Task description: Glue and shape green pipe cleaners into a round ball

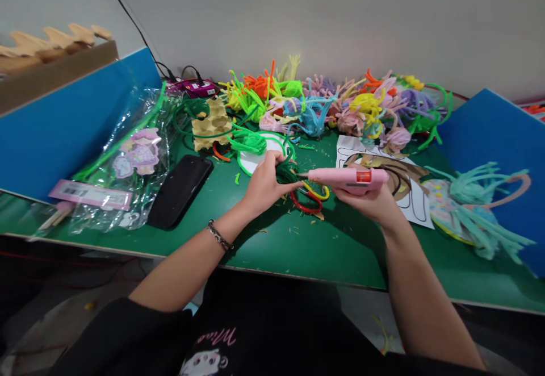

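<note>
My left hand (pixel 268 183) is closed around a dark green bundle of pipe cleaners (pixel 286 170), held low over the table. In my right hand (pixel 374 203) is a pink glue gun (pixel 347 178), its nozzle pointing left at the bundle and seeming to meet it. Just behind my left hand lies a white disc (pixel 276 142) edged in green, with a bright green pipe-cleaner bundle (pixel 251 143) on it. Red and yellow scissor handles (pixel 310 203) show beneath the nozzle; the rest of them is hidden.
Colourful pipe-cleaner bundles (pixel 315 109) line the wall. A black phone (pixel 181 191) and a clear plastic bag (pixel 140 154) lie left, near an egg-carton piece (pixel 212 126). Right are a printed paper sheet (pixel 419 208) and a teal pipe-cleaner piece (pixel 472 194). Blue boards (pixel 489 132) flank the table.
</note>
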`<state>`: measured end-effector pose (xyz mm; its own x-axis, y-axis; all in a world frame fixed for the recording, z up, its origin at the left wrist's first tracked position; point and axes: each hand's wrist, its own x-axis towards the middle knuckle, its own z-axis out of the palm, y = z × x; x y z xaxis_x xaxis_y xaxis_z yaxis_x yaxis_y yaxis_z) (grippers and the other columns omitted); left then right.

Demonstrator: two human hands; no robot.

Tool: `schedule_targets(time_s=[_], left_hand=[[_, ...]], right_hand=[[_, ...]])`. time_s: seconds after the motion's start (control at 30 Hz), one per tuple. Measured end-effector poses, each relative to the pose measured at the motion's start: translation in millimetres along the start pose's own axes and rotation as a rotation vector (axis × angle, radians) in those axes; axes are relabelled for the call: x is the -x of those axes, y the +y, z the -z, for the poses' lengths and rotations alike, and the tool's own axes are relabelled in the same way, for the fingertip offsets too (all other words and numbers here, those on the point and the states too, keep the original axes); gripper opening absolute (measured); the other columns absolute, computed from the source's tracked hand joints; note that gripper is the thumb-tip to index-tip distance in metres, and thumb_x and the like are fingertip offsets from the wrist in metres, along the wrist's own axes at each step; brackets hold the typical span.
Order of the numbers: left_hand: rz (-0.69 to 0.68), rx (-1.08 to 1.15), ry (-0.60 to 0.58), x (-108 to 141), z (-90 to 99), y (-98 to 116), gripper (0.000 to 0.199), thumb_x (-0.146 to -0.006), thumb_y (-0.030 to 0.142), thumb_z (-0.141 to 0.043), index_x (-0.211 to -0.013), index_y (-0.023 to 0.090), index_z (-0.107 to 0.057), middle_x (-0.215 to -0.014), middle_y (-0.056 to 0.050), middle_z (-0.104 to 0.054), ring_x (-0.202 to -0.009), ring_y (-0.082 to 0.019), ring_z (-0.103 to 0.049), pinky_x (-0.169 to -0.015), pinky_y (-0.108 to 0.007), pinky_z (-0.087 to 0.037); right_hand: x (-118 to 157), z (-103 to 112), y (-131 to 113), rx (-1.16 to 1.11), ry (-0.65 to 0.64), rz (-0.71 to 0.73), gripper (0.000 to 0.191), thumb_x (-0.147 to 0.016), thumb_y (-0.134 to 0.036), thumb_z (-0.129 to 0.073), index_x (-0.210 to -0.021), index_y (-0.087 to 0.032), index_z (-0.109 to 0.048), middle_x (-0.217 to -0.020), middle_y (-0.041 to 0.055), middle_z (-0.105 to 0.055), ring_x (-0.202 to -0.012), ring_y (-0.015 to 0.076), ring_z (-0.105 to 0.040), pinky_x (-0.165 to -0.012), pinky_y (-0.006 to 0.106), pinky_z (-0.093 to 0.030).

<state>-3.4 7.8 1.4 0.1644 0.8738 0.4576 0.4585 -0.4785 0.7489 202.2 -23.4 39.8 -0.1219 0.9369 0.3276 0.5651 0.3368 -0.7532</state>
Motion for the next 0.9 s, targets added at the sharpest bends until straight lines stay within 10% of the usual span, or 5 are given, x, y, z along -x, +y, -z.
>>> schedule_targets(time_s=[0.2, 0.4, 0.9], left_hand=[[0.055, -0.03, 0.007, -1, 0.6, -1, 0.05, -0.06, 0.029, -0.074, -0.083, 0.022, -0.03, -0.084, 0.0, -0.048, -0.08, -0.017, -0.054, -0.068, -0.03, -0.043], [0.083, -0.035, 0.011, -2, 2.3, -4, 0.05, -0.06, 0.03, -0.073, -0.085, 0.023, -0.03, -0.086, -0.001, -0.049, -0.08, -0.018, -0.054, -0.069, -0.033, -0.043], [-0.104, -0.029, -0.092, 1, 1.8, -2, 0.05, -0.06, 0.032, -0.074, -0.088, 0.022, -0.033, -0.091, -0.003, -0.052, -0.084, -0.02, -0.057, -0.07, -0.032, -0.045]], right_hand=[[-1, 3, 0, 0.014, 0.028, -0.064, 0.022, -0.055, -0.033, -0.063, -0.062, -0.021, -0.046, -0.054, -0.0025, -0.048, -0.049, 0.0119, -0.046, -0.044, 0.025, -0.04], [-8, 0, 9, 0.255, 0.332, -0.35, 0.019, -0.055, -0.036, -0.057, -0.06, -0.021, -0.047, -0.051, -0.0013, -0.047, -0.048, 0.0148, -0.046, -0.046, 0.029, -0.039], [-10, 0, 31, 0.263, 0.396, -0.151, 0.05, -0.059, -0.048, -0.061, -0.097, -0.018, -0.047, -0.078, 0.0025, -0.051, -0.07, 0.0191, -0.051, -0.066, 0.035, -0.044]])
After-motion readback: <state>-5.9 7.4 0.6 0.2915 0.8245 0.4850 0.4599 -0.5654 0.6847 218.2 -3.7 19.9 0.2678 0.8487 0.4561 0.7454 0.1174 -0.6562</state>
